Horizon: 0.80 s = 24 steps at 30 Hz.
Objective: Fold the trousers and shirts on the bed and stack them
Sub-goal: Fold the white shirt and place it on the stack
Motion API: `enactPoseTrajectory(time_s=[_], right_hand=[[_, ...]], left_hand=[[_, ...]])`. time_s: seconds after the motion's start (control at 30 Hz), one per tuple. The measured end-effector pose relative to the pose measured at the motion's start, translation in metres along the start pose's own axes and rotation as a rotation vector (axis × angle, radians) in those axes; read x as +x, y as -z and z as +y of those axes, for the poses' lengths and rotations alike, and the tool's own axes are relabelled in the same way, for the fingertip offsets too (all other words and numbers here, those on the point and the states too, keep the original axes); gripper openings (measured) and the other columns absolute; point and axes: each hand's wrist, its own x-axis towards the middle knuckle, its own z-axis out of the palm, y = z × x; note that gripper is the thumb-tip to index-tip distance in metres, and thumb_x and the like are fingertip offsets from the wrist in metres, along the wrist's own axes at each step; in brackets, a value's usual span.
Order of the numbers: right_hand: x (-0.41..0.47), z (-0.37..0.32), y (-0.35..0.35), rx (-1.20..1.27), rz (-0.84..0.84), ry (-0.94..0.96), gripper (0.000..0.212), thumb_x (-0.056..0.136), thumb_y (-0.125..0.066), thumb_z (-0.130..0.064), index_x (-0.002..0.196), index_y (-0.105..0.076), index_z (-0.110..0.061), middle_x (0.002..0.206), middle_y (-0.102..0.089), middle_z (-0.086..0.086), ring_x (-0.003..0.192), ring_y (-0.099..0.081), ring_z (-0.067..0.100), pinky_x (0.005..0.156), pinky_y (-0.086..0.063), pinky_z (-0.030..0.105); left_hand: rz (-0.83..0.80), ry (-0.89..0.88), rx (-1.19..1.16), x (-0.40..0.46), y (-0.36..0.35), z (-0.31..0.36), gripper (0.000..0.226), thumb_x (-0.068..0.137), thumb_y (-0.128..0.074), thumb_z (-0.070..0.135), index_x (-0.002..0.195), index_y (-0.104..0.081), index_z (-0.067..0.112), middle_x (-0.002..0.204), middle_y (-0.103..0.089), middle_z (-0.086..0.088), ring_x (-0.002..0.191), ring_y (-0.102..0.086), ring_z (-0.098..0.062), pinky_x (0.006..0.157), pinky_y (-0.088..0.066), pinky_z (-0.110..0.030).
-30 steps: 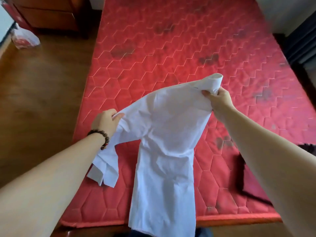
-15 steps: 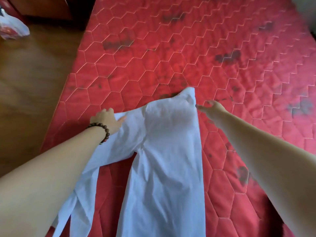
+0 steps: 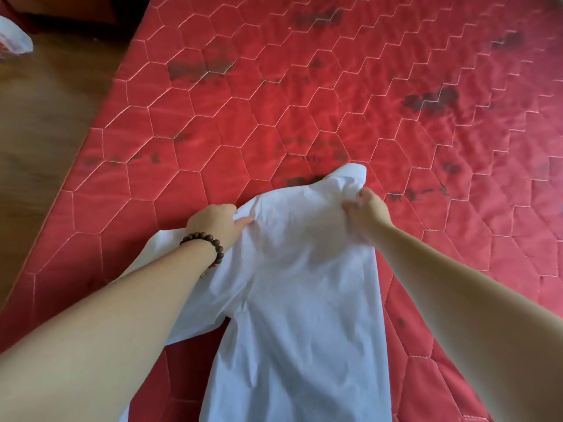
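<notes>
A red quilted bed [image 3: 304, 117] beside a wooden floor [image 3: 45, 132], with a white shirt [image 3: 298, 300] spread near its front-left corner.
The left hand [image 3: 217, 222] pinches the shoulder seam while the right hand [image 3: 367, 210] clamps the bunched collar end; pulling both gently apart and flattening the wrinkles first should give cleaner fold lines for the sleeve.

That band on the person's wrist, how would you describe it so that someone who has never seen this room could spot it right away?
Start from the big red quilted mattress and find the white shirt spread on its near part. The left hand grips the shirt's shoulder, and just behind it on the wrist sits the bracelet. It is a string of round dark brown beads, and the other wrist is bare.
</notes>
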Motion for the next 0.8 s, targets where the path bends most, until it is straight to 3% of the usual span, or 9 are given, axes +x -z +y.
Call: enactPoseTrajectory(time_s=[0.1, 0.23, 0.3, 0.37, 0.43, 0.5, 0.6, 0.7, 0.8], right_hand=[[0.013, -0.019, 0.01, -0.034, 0.169, 0.187, 0.015, 0.089, -0.057, -0.022, 0.092, -0.047, -0.011, 0.082, -0.053, 0.005, 0.077, -0.049, 0.026, 0.063, -0.033, 0.033], [0.015, -0.039, 0.01, -0.245, 0.262, 0.107, 0.052, 0.09, -0.056, -0.041, 0.132, -0.041, -0.015, 0.126, -0.048, 0.014, 0.115, -0.045, 0.034, 0.09, -0.039, 0.044], [-0.005, -0.038, -0.01, -0.364, 0.321, 0.345, 0.048, 0.092, -0.055, -0.034, 0.133, -0.045, -0.011, 0.134, -0.044, 0.016, 0.122, -0.04, 0.036, 0.097, -0.034, 0.046], [-0.023, -0.033, -0.039, -0.461, 0.159, 0.582, 0.043, 0.093, -0.051, -0.025, 0.133, -0.05, -0.008, 0.143, -0.041, 0.016, 0.132, -0.035, 0.034, 0.107, -0.026, 0.046], [-0.028, -0.025, -0.063, -0.563, -0.026, 0.663, 0.045, 0.099, -0.039, -0.027, 0.143, -0.041, -0.016, 0.155, -0.028, 0.006, 0.146, -0.016, 0.025, 0.117, -0.005, 0.048], [-0.021, -0.012, -0.07, -0.624, -0.062, 0.697, 0.049, 0.102, -0.026, -0.039, 0.15, -0.025, -0.029, 0.16, -0.014, -0.007, 0.148, 0.0, 0.016, 0.117, 0.011, 0.048], [-0.001, 0.003, -0.059, -0.711, -0.032, 0.656, 0.053, 0.098, -0.014, -0.054, 0.15, -0.009, -0.044, 0.161, -0.001, -0.012, 0.148, 0.01, 0.013, 0.114, 0.015, 0.054], [0.02, -0.001, -0.045, -0.582, 0.138, 0.367, 0.054, 0.098, -0.023, -0.048, 0.151, -0.012, -0.04, 0.162, 0.001, -0.004, 0.148, 0.009, 0.021, 0.114, 0.013, 0.058], [0.033, -0.019, -0.041, -0.578, 0.2, 0.501, 0.058, 0.099, -0.031, -0.042, 0.153, -0.013, -0.028, 0.162, -0.002, 0.001, 0.149, 0.003, 0.022, 0.115, 0.009, 0.055]], left_hand=[[0.178, -0.024, -0.01, 0.014, 0.02, -0.001, 0.043, 0.092, -0.048, 0.056, 0.078, -0.045, 0.016, 0.084, -0.06, -0.01, 0.076, -0.052, -0.029, 0.062, -0.034, -0.035], [0.464, 0.074, -0.019, 0.024, 0.037, 0.026, 0.049, 0.085, -0.063, 0.037, 0.122, -0.05, 0.009, 0.126, -0.049, -0.018, 0.116, -0.045, -0.036, 0.096, -0.033, -0.049], [0.423, -0.154, -0.103, 0.008, 0.019, 0.057, 0.05, 0.081, -0.059, 0.024, 0.126, -0.049, 0.004, 0.132, -0.045, -0.021, 0.122, -0.042, -0.041, 0.103, -0.028, -0.05], [0.235, -0.319, -0.101, -0.016, -0.014, 0.081, 0.057, 0.085, -0.053, 0.023, 0.137, -0.045, 0.002, 0.146, -0.036, -0.023, 0.138, -0.03, -0.039, 0.114, -0.015, -0.05], [0.133, -0.289, 0.002, -0.028, -0.045, 0.083, 0.062, 0.094, -0.04, 0.036, 0.15, -0.028, 0.012, 0.158, -0.021, -0.013, 0.148, -0.01, -0.03, 0.118, -0.001, -0.048], [0.157, -0.244, 0.102, -0.031, -0.062, 0.074, 0.065, 0.093, -0.029, 0.049, 0.152, -0.022, 0.021, 0.16, -0.019, -0.004, 0.148, -0.009, -0.027, 0.118, -0.001, -0.054], [0.197, -0.265, 0.141, -0.026, -0.069, 0.069, 0.069, 0.089, -0.028, 0.054, 0.15, -0.031, 0.021, 0.158, -0.025, -0.006, 0.147, -0.016, -0.031, 0.115, -0.011, -0.06], [0.17, -0.288, 0.162, -0.025, -0.072, 0.069, 0.073, 0.09, -0.024, 0.06, 0.151, -0.027, 0.02, 0.16, -0.02, -0.006, 0.148, -0.011, -0.031, 0.114, -0.01, -0.06], [0.146, -0.286, 0.186, -0.025, -0.073, 0.066, 0.081, 0.088, -0.017, 0.071, 0.152, -0.021, 0.021, 0.16, -0.016, -0.005, 0.148, -0.006, -0.031, 0.115, -0.008, -0.059]])
